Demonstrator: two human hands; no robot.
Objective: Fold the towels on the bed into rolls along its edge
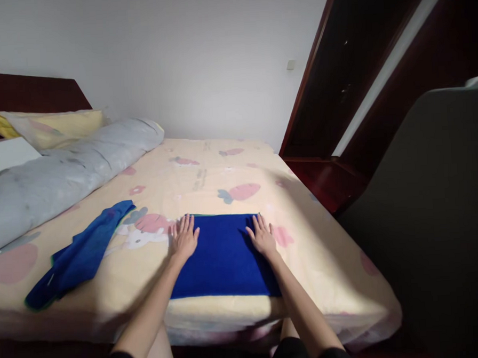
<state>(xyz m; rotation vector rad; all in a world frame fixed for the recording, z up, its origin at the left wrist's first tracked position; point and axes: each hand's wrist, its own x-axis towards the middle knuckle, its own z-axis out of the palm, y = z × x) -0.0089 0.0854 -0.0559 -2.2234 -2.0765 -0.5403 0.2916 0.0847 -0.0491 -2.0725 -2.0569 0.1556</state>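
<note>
Flat, rectangular, deep-blue fabric cloth (pixel 225 260) lies on the cream, carrot-print bedsheet (pixel 327 265). Left hand (pixel 185 237) and right hand (pixel 263 236) rest open at its far corners, gripping nothing. Probably light, soft, limp; best pinched at corners.

This is a bedroom, most likely in a home: a bed (pixel 370 311) wearing a sheet (pixel 206 170) printed with carrots spreads across the middle of the frame, with a dark headboard (pixel 30 94) and a patterned pillow (pixel 66 128) at upper left, a white wall (pixel 184 59) behind, and what looks like a dark door (pixel 338 83) at upper right.
</note>
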